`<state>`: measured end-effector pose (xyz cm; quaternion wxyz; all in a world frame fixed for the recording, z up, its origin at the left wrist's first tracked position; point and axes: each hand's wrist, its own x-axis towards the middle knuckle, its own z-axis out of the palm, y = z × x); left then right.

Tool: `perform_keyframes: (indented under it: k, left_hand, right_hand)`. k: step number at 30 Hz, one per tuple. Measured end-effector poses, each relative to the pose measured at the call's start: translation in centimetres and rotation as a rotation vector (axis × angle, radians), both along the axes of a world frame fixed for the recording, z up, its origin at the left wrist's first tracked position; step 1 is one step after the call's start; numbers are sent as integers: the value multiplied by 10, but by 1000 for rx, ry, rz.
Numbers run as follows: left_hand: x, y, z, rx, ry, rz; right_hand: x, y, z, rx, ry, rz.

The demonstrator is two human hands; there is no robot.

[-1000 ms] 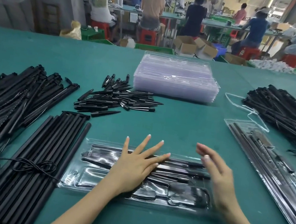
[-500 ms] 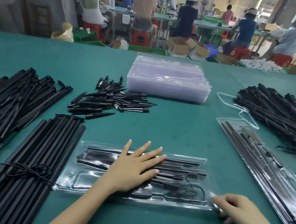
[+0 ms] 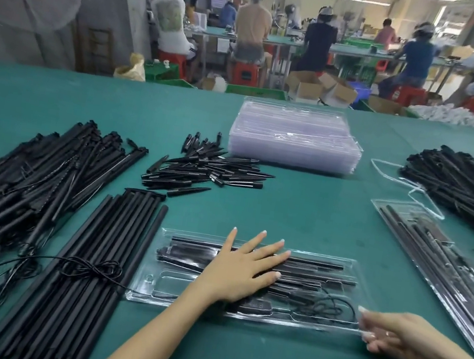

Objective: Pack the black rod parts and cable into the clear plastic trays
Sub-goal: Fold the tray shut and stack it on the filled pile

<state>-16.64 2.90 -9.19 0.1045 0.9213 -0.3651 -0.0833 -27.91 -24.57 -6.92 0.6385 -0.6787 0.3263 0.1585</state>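
Observation:
A clear plastic tray (image 3: 349, 265) lies in front of me on the green table, holding black rod parts (image 3: 317, 272) and a coiled black cable (image 3: 330, 308). My left hand (image 3: 242, 269) presses flat on the tray's middle with straight, spread fingers. My right hand (image 3: 391, 333) pinches the tray's near right corner with curled fingers and thumb. A second filled clear tray (image 3: 445, 259) lies slanted at the right.
A stack of empty clear trays (image 3: 296, 137) stands at the back centre. Long black rods (image 3: 96, 250) tied with cable lie at the left beside a larger rod pile (image 3: 30, 176). Short pointed parts (image 3: 206, 167) sit mid-table, and another rod heap (image 3: 468, 189) is at the far right.
My right hand dropped from over the tray's right part to its near right corner and now pinches it. The left hand stayed flat on the tray.

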Motion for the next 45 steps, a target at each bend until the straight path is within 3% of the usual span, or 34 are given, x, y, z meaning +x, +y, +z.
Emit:
perform_keyframes:
  k: [13, 21, 27, 31, 39, 41, 45]
  left_hand:
    - [4, 1, -4, -14, -20, -17]
    - [5, 3, -5, -29, -8, -17]
    - [2, 4, -7, -42, -27, -19]
    - [3, 4, -6, -58, -28, -8]
    - [3, 2, -3, -80, 6, -1]
    - [3, 2, -1, -253, 76, 25]
    - [4, 15, 6, -965, 377, 204]
  right_hand:
    - [-2, 14, -1, -234, -145, 19]
    - [-3, 18, -8, -116, -178, -130]
    - [-12, 13, -7, -355, -268, 136]
    - [-10, 10, -11, -360, -318, 126]
    - [4, 9, 8, -216, -129, 122]
    - [7, 9, 11, -269, -95, 186]
    - [13, 9, 10, -261, -76, 186]
